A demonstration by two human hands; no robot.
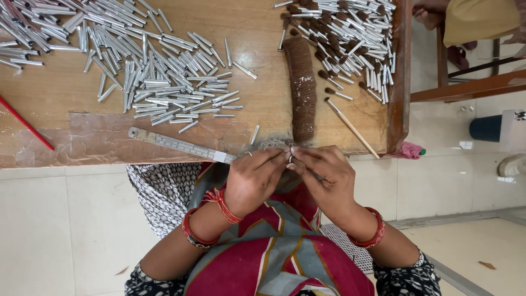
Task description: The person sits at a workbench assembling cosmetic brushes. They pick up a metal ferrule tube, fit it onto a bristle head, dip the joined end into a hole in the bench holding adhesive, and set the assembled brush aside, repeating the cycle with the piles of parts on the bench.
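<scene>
1. At the near edge of the wooden table [66,104], you are pinching a small metal tube [291,155] between both sets of fingertips, hands pressed together over your lap.
2. Your left hand [253,183] is steadying it, probably for control; your right hand [324,181] is closing on the same piece.
3. A brown bristle bundle [301,90] is lying just beyond, within easy reach.
4. Empty tubes [159,77] are sitting heaped left; bristle-filled tubes [350,38] right.
5. A metal ruler [175,143] is resting along the edge.
</scene>
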